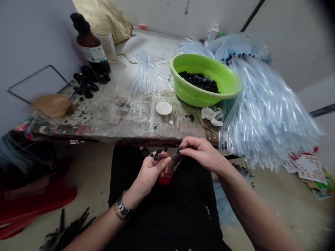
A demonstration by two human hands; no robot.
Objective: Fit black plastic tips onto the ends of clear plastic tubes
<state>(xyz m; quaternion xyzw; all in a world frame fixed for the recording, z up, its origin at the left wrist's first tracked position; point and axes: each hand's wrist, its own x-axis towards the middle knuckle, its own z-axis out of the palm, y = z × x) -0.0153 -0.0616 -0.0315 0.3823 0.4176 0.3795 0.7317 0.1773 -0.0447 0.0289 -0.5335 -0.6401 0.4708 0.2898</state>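
Note:
Several thin clear tubes with black caps (pixel 156 157) stick up from my left hand (pixel 150 172), whose fingers are wrapped round them. One more tube is pinched between that thumb and finger and points right. At its end, the fingertips of my right hand (pixel 202 153) are closed on a small black cap (pixel 179 150). Both hands are above my lap, just in front of the table edge. On the table beyond them is a green basin (pixel 181 83) with many small black parts (pixel 200 81) inside. Between the hands and the basin lies a small white dish (pixel 164 108).
A big bundle of clear tubes (pixel 272 115) hangs over the table's right edge. Loose tubes (pixel 145 75) lie mid-table. At left are a brown bottle (pixel 91 48), black rings (pixel 86 82) and a round wooden block (pixel 51 105). A red stool (pixel 60 193) stands lower left.

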